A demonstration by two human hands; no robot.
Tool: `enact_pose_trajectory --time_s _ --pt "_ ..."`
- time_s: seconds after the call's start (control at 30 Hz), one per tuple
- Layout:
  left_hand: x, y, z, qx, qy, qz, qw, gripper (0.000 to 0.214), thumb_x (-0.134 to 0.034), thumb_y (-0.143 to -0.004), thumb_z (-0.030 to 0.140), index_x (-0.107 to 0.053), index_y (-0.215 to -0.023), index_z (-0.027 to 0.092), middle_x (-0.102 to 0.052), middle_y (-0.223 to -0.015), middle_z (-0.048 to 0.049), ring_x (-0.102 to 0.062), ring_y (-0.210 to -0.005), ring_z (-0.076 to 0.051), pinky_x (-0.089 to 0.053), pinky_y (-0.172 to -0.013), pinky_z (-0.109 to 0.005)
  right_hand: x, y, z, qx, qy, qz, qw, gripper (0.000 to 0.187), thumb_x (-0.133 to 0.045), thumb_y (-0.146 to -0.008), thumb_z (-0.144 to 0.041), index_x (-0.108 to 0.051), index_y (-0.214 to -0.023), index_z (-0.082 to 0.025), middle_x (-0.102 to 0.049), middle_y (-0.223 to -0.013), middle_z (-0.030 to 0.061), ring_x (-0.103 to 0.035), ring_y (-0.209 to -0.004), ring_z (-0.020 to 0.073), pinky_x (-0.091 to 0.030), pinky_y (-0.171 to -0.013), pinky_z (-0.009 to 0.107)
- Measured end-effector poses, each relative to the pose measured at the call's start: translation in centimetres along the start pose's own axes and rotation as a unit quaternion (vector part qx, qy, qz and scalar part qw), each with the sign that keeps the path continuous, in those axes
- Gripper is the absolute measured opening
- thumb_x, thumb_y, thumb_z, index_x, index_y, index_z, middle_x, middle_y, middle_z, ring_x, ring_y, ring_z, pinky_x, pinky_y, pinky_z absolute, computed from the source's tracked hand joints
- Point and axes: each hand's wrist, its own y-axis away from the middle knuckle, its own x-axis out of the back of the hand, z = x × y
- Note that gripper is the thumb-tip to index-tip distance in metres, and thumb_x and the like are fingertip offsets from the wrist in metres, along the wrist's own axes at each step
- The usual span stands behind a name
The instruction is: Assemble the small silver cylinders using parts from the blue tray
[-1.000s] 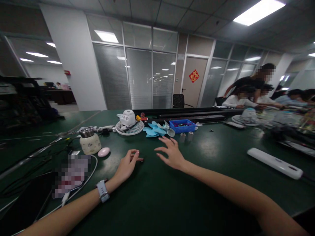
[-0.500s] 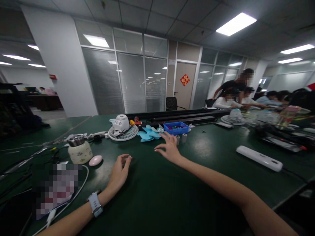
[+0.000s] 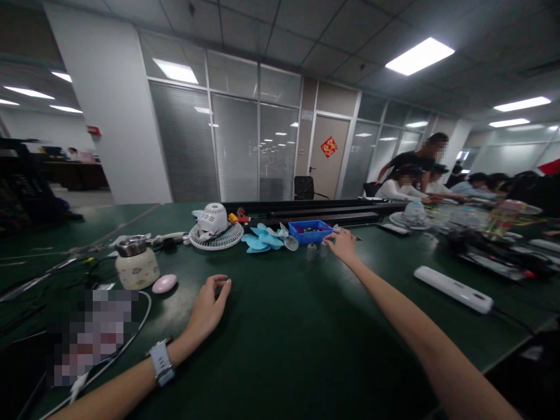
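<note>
My left hand (image 3: 209,304) rests on the green table (image 3: 280,326) with thumb and forefinger pinched on something tiny that I cannot make out. My right hand (image 3: 343,244) is stretched far forward with fingers apart, just right of the blue parts tray (image 3: 310,231) and near two small grey cylinders (image 3: 317,251). A light blue fan blade (image 3: 264,240) lies left of the tray. Beside the blade sits a white fan motor on its round grille (image 3: 215,227).
A cream jar with a metal lid (image 3: 132,266) and a pink oval object (image 3: 164,283) stand at the left, with cables and a blurred patch nearby. A white power strip (image 3: 452,289) lies at the right. Several people work at the far right end. Black rails run along the back.
My right hand has reached farther forward and to the right, from near the fan blade to beside the blue tray. My left hand has stayed in its pinch.
</note>
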Motion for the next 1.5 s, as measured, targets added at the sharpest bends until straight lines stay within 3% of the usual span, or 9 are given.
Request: enact_pose_trajectory --time_s 0.17,0.4,0.6,0.77,0.97,1.07,1.23,1.33,1.5 --pt "-0.1 0.1 -0.1 -0.003 -0.004 0.005 1.000 0.052 -0.043 -0.085 0.059 -0.051 -0.114 0.018 -0.067 -0.109 -0.0107 -0.063 -0.106 -0.028 -0.047 -0.091 -0.045 0.3 -0.1 -0.7 -0.012 0.010 -0.003 1.000 0.022 -0.056 -0.088 -0.034 -0.075 -0.094 -0.025 -0.063 -0.117 0.0135 -0.045 -0.114 0.0319 -0.033 -0.093 0.048" --pt "-0.2 0.0 -0.1 -0.009 -0.005 -0.001 1.000 0.051 -0.042 -0.085 0.060 -0.050 -0.113 0.018 -0.066 -0.107 -0.0110 -0.063 -0.104 -0.029 -0.048 -0.091 -0.046 0.7 0.1 -0.8 -0.044 0.013 -0.066 0.997 0.023 -0.056 -0.089 -0.034 -0.076 -0.096 -0.025 -0.068 -0.107 0.0150 -0.052 -0.109 0.0328 -0.036 -0.090 0.048" --pt "-0.1 0.0 0.0 -0.003 0.000 -0.008 1.000 0.052 -0.044 -0.085 0.060 -0.050 -0.114 0.018 -0.065 -0.108 -0.0112 -0.062 -0.106 -0.030 -0.047 -0.092 -0.047 0.1 3.3 -2.7 0.070 0.024 0.045 0.996 0.041 -0.046 -0.093 -0.043 -0.064 -0.122 -0.021 -0.057 -0.129 0.0145 -0.046 -0.119 0.0290 -0.030 -0.099 0.045" --pt "-0.2 0.0 0.0 -0.007 0.003 -0.008 1.000 0.051 -0.044 -0.085 0.059 -0.049 -0.115 0.018 -0.065 -0.108 -0.0110 -0.062 -0.106 -0.028 -0.047 -0.092 -0.046 -0.7 4.1 -5.3 0.084 0.042 -0.029 0.995 0.056 -0.046 -0.091 -0.054 -0.058 -0.127 -0.011 -0.065 -0.109 0.0183 -0.056 -0.104 0.0301 -0.039 -0.088 0.040" --pt "-0.3 0.3 0.2 -0.018 0.001 -0.007 1.000 0.047 -0.043 -0.087 0.055 -0.050 -0.116 0.018 -0.065 -0.108 -0.0106 -0.062 -0.104 -0.027 -0.048 -0.091 -0.045 -0.3 4.1 -7.0 0.069 -0.031 -0.071 0.995 0.033 -0.052 -0.092 -0.040 -0.065 -0.110 -0.015 -0.070 -0.101 0.0134 -0.064 -0.092 0.0262 -0.045 -0.082 0.035" --pt "-0.2 0.6 0.7 -0.052 -0.014 -0.009 0.999 0.043 -0.045 -0.088 0.051 -0.052 -0.114 0.019 -0.065 -0.110 -0.0098 -0.060 -0.106 -0.026 -0.047 -0.094 -0.044 1.1 6.4 -9.9 0.143 -0.140 -0.098 0.975 0.033 -0.055 -0.091 -0.043 -0.065 -0.111 -0.019 -0.071 -0.100 0.0077 -0.065 -0.088 0.0222 -0.047 -0.080 0.034" --pt "0.3 1.6 2.4 -0.133 -0.049 -0.006 0.990 0.034 -0.047 -0.090 0.044 -0.057 -0.110 0.020 -0.063 -0.115 -0.0087 -0.056 -0.111 -0.025 -0.044 -0.099 -0.042 3.8 11.2 -16.7 0.276 -0.289 -0.163 0.902 0.047 -0.061 -0.086 -0.048 -0.058 -0.126 -0.022 -0.070 -0.106 0.0050 -0.065 -0.088 0.0190 -0.047 -0.080 0.034" --pt "0.5 2.1 3.2 -0.182 -0.060 -0.014 0.981 0.032 -0.046 -0.092 0.042 -0.059 -0.113 0.021 -0.063 -0.116 -0.0075 -0.053 -0.113 -0.024 -0.043 -0.100 -0.042 4.3 12.6 -19.1 0.292 -0.327 -0.164 0.884 0.051 -0.064 -0.085 -0.041 -0.054 -0.131 -0.021 -0.069 -0.112 0.0061 -0.064 -0.092 0.0195 -0.046 -0.082 0.035" --pt "0.4 2.5 3.5 -0.251 -0.075 -0.072 0.962 0.036 -0.041 -0.095 0.037 -0.057 -0.125 0.026 -0.060 -0.128 -0.0056 -0.046 -0.123 -0.025 -0.039 -0.105 -0.044 3.2 13.2 -19.5 0.276 -0.344 -0.153 0.884 0.053 -0.062 -0.086 -0.032 -0.048 -0.136 -0.022 -0.067 -0.112 0.0073 -0.063 -0.093 0.0205 -0.045 -0.082 0.036"
